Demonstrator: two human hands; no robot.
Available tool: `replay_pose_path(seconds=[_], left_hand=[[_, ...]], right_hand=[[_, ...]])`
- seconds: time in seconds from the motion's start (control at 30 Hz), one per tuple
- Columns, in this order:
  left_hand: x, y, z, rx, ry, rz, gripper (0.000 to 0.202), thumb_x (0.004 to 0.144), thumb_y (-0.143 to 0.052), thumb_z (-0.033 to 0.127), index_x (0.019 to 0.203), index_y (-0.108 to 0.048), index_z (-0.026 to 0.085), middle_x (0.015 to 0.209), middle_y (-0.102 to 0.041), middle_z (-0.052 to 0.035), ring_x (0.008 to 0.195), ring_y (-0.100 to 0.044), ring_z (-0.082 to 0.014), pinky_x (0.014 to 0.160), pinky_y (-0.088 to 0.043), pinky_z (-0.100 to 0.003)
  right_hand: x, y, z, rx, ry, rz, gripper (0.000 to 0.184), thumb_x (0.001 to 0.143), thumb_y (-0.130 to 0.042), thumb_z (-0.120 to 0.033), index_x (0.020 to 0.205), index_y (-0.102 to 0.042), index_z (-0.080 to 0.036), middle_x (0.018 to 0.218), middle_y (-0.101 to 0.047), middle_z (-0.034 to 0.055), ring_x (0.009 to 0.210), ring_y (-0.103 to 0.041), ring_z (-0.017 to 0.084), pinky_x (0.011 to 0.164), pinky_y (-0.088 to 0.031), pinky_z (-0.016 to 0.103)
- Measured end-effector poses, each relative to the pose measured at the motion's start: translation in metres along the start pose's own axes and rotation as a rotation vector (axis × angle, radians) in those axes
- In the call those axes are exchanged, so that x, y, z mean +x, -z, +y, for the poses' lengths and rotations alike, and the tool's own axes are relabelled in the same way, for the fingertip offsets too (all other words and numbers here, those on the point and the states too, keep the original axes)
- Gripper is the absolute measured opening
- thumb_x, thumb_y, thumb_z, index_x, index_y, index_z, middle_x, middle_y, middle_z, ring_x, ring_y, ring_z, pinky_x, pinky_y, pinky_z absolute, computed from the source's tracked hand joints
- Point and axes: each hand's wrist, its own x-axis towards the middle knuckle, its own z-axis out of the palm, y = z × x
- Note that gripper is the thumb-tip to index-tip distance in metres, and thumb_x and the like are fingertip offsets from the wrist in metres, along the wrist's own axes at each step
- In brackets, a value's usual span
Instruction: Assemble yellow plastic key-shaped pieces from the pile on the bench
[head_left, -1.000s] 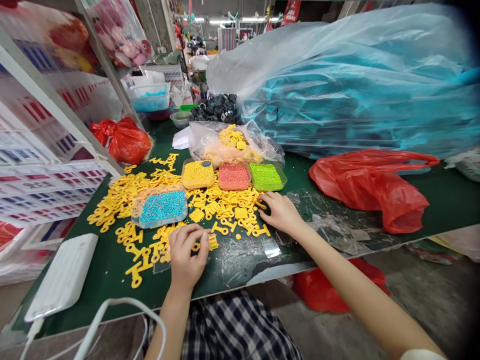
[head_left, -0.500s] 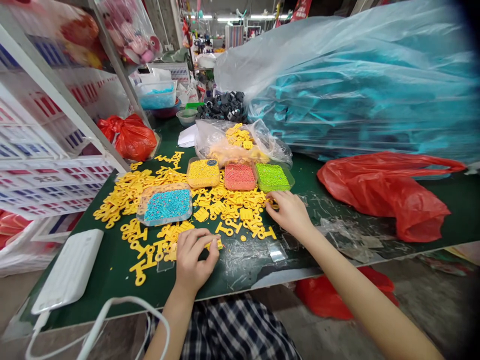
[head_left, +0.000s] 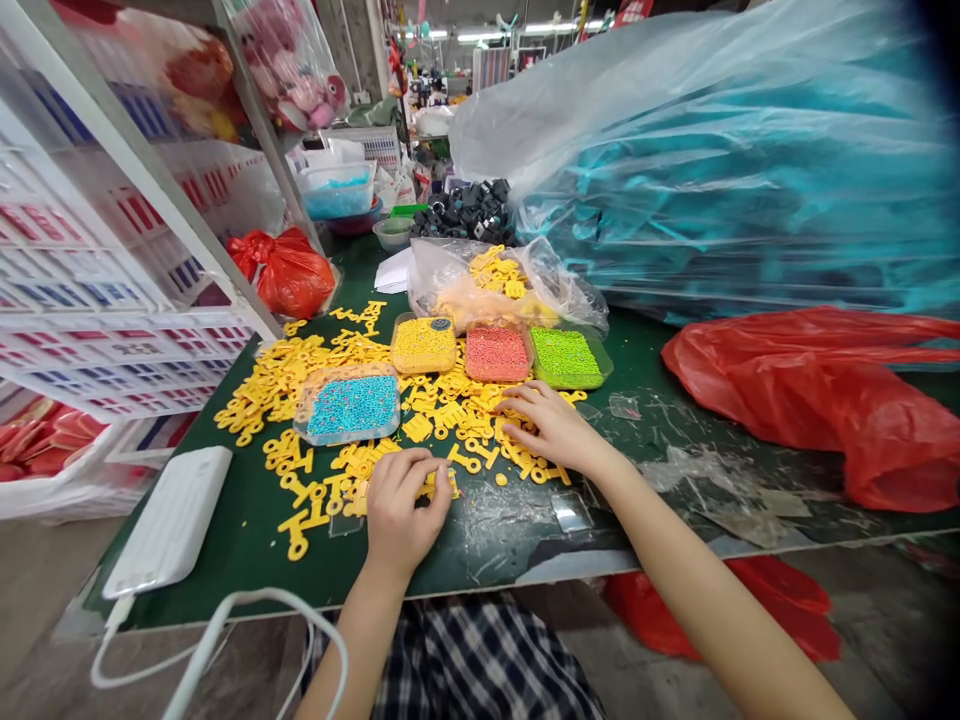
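Note:
My left hand [head_left: 405, 505] rests near the table's front edge, its fingers closed on a small yellow plastic piece [head_left: 444, 482] that is mostly hidden by them. My right hand [head_left: 551, 428] reaches over the pile of yellow plastic pieces [head_left: 457, 415], fingers spread and touching or just above them; nothing shows in its grasp. Around the pile stand clear trays of tiny beads: a blue tray [head_left: 352, 408] near my left hand, then a yellow tray [head_left: 424, 345], a red tray [head_left: 496, 355] and a green tray [head_left: 568, 358] in a row behind.
On the left lies a white power bank [head_left: 169, 520] with a cable. Behind the trays is a clear bag [head_left: 442, 285] of yellow pieces, with black parts [head_left: 465, 212] farther back. Red plastic bags [head_left: 787, 390] and a large wrapped blue bundle [head_left: 735, 190] fill the right.
My right hand has moved left, from beside the green tray onto the yellow pieces, and its fingers have spread. The left hand keeps its hold. The whole view has shifted slightly.

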Motion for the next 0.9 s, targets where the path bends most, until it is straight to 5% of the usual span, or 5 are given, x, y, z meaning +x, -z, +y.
replay_pose_path(seconds=[0.17,0.37,0.5,0.77,0.9], left_hand=[[0.000,-0.001,0.003,-0.024,-0.027,-0.041,0.013,0.090,-0.055,0.015,0.081,-0.064,0.019,0.077,-0.067,-0.0024,0.072,-0.060,-0.0166,0.069,-0.048,-0.030],[0.000,0.000,0.001,-0.027,-0.039,-0.052,0.012,0.090,-0.055,0.015,0.082,-0.063,0.019,0.077,-0.067,-0.0030,0.075,-0.060,-0.0169,0.070,-0.047,-0.030],[-0.001,0.000,0.007,-0.078,-0.149,-0.194,0.014,0.092,-0.052,0.015,0.084,-0.064,0.018,0.080,-0.068,-0.0029,0.079,-0.060,-0.0174,0.073,-0.045,-0.031],[-0.002,0.001,0.016,-0.069,-0.286,-0.271,0.018,0.094,-0.049,0.018,0.084,-0.064,0.020,0.081,-0.071,0.0003,0.078,-0.060,-0.0165,0.081,-0.036,-0.034],[-0.001,0.005,0.014,-0.064,-0.234,-0.179,0.014,0.092,-0.053,0.016,0.083,-0.064,0.021,0.080,-0.071,-0.0001,0.077,-0.060,-0.0170,0.080,-0.036,-0.034]], right_hand=[[-0.003,0.002,0.004,0.039,0.023,0.019,0.015,0.092,-0.052,-0.029,0.091,-0.065,-0.021,0.106,-0.063,0.0098,0.107,-0.051,0.028,0.095,-0.043,0.046],[-0.007,0.007,0.004,0.055,0.033,0.054,0.016,0.094,-0.050,-0.028,0.099,-0.063,-0.020,0.105,-0.064,0.0088,0.104,-0.052,0.025,0.092,-0.044,0.043],[-0.017,0.020,-0.005,0.004,0.004,0.022,0.018,0.096,-0.047,-0.030,0.099,-0.061,-0.020,0.100,-0.065,0.0083,0.098,-0.055,0.024,0.087,-0.044,0.040],[-0.076,0.033,-0.039,-0.206,-0.078,-0.109,0.032,0.085,-0.064,-0.050,0.081,-0.057,-0.019,0.082,-0.061,0.0061,0.082,-0.055,0.023,0.071,-0.042,0.034],[-0.101,0.028,-0.048,-0.290,-0.084,-0.084,0.041,0.076,-0.071,-0.056,0.089,-0.058,-0.019,0.086,-0.062,0.0066,0.083,-0.056,0.025,0.070,-0.043,0.035]])
